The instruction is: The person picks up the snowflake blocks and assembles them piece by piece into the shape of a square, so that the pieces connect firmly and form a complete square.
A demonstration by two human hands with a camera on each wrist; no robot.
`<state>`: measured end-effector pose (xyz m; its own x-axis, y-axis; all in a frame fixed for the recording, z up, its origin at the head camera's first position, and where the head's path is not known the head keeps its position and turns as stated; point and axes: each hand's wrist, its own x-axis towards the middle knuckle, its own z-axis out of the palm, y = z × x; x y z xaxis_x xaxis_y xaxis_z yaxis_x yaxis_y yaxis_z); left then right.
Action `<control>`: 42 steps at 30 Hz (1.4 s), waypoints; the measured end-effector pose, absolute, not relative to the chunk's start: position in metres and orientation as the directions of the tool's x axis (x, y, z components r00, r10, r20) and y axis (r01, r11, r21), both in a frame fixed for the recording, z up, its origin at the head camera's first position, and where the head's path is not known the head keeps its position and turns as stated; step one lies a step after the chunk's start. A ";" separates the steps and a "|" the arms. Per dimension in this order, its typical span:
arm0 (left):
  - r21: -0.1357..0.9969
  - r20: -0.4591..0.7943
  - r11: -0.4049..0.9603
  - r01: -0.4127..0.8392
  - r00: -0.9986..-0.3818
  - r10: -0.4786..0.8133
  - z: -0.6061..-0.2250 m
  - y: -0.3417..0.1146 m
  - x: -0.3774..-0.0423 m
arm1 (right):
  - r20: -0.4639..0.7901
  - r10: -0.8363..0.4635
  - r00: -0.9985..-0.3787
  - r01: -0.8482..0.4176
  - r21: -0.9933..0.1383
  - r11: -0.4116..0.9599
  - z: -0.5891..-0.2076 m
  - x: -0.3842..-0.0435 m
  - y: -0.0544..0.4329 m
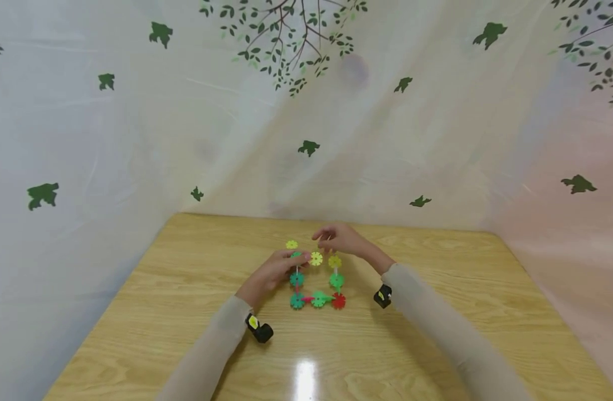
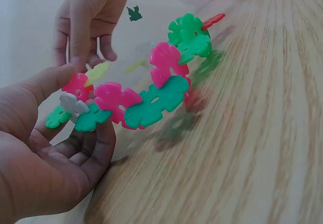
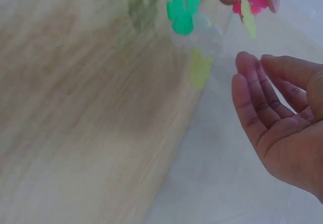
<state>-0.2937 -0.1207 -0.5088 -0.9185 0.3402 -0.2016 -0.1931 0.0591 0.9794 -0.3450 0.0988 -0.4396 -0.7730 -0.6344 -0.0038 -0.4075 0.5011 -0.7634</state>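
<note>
A chain of flower-shaped interlocking plastic discs (image 1: pixel 319 299) in teal, green, pink, white, yellow and red makes a U shape over the table. My left hand (image 1: pixel 272 270) pinches the far end of its left side between thumb and fingers. In the left wrist view, a pink disc (image 2: pixel 75 87) with a yellow disc (image 2: pixel 97 73) slotted into it stands by the thumb tip. My right hand (image 1: pixel 344 239) hovers just beyond the yellow disc, its fingers loosely bent with nothing seen between them. The other side of the U ends in a yellow disc (image 3: pixel 200 68), apart from the right hand.
The wooden table (image 1: pixel 186 312) stretches to both sides, its far edge close behind the hands. A pale cloth (image 1: pixel 261 184) with printed leaves and birds hangs behind it. Each wrist carries a small black camera (image 1: pixel 259 329).
</note>
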 end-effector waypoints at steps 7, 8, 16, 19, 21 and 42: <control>0.978 -0.207 0.081 -0.191 -0.923 0.324 -0.510 -0.129 -0.291 | 0.025 -0.680 -0.733 -0.489 -0.715 0.500 -0.444 -0.368 0.080; 0.978 -0.208 0.084 -0.191 -0.924 0.322 -0.511 -0.130 -0.290 | 0.029 -0.687 -0.726 -0.506 -0.699 0.505 -0.447 -0.371 0.078; 0.975 -0.222 0.076 -0.209 -0.909 0.352 -0.518 -0.132 -0.285 | -0.036 -0.715 -0.698 -0.535 -0.637 0.555 -0.473 -0.383 0.064; 0.975 -0.219 0.057 -0.213 -0.907 0.361 -0.521 -0.132 -0.286 | -0.054 -0.731 -0.681 -0.532 -0.649 0.544 -0.480 -0.384 0.059; 0.975 -0.219 0.052 -0.215 -0.907 0.360 -0.521 -0.132 -0.286 | -0.064 -0.740 -0.670 -0.530 -0.656 0.537 -0.482 -0.384 0.056; 0.978 -0.208 0.099 -0.184 -0.911 0.357 -0.515 -0.134 -0.291 | -0.138 -0.729 -0.670 -0.546 -0.574 0.610 -0.472 -0.389 0.061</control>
<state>-0.2909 -0.1340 -0.5154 -0.9106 0.3571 -0.2079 -0.1842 0.0995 0.9778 -0.3886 0.0608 -0.4724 -0.6699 -0.7295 -0.1382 -0.5462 0.6103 -0.5737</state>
